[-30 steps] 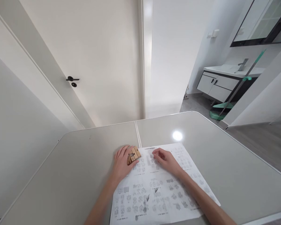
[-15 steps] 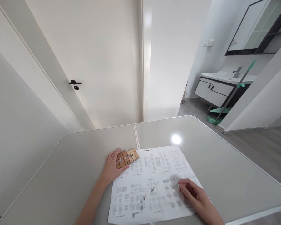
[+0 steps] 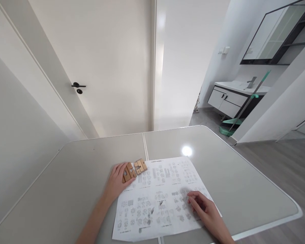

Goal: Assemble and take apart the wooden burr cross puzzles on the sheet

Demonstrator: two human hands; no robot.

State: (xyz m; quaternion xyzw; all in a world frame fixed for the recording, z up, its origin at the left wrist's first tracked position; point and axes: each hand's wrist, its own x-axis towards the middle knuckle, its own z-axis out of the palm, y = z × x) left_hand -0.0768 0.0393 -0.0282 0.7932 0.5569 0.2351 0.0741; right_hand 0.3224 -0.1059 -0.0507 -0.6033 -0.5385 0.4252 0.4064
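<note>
Since the frame half a second ago, the darker wooden pieces (image 3: 128,172) have come apart from the lighter wooden pieces (image 3: 141,166), so a narrow gap now shows where the two groups met. Compared with the earliest frame, the right hand (image 3: 205,210) sits much nearer the person, over the near right part of the printed sheet (image 3: 164,188).

Both wooden groups lie at the sheet's far left corner, on the tabletop (image 3: 226,176) side of the person's reach. The left hand (image 3: 116,181) is bent around the darker group, thumb along the near edge and fingers over the far one, pinching it. The right hand is loosely curled, thumb and forefinger close together; whether anything small is between them I cannot tell.

Judging by their look, the pieces are stiff, light and hard to damage, with smooth faces that would slide readily on paper. Opposite outer edges give the surest hold, clear of the cut-out notches. The sheet looks thin and limp, likely to crease or drift if dragged, so a margin or corner, lifted gently, suits it best.
</note>
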